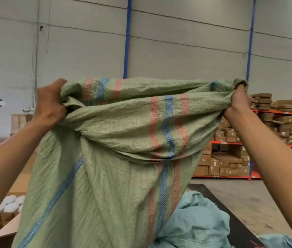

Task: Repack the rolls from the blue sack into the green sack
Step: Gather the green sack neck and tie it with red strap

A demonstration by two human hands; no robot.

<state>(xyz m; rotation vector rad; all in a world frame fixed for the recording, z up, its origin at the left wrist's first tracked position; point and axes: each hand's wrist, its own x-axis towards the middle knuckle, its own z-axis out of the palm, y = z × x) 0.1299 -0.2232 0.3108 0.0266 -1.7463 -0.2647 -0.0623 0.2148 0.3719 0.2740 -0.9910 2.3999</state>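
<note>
Both hands raised at head height, each bunching one end of the green sack's [116, 158] mouth. Left hand [49, 104] has its fingers curled into a fistful of gathered rim; right hand [239, 100] likewise clamps a twisted corner, fingers wrapped out of sight in the weave. Sack hangs full length between them, slack and creased, nothing bulging inside, so it reads as empty. Likely reason for the hold: stretching the rim taut to find and spread the opening before loading, with the body hanging free so gravity shakes the folds out. One green sack, with pink and blue stripes running down it. Blue sack [198, 221] lies crumpled low on the right, just behind the green one; a second patch of blue cloth [277, 240] shows at the bottom edge, and I cannot tell whether it is the same sack or another. White rounded rolls [12, 203], four or five visible, sit in an open cardboard box [0, 235] at lower left, partly hidden by the sack. Shelving [284, 113] stacked with cartons stands well apart at right.
</note>
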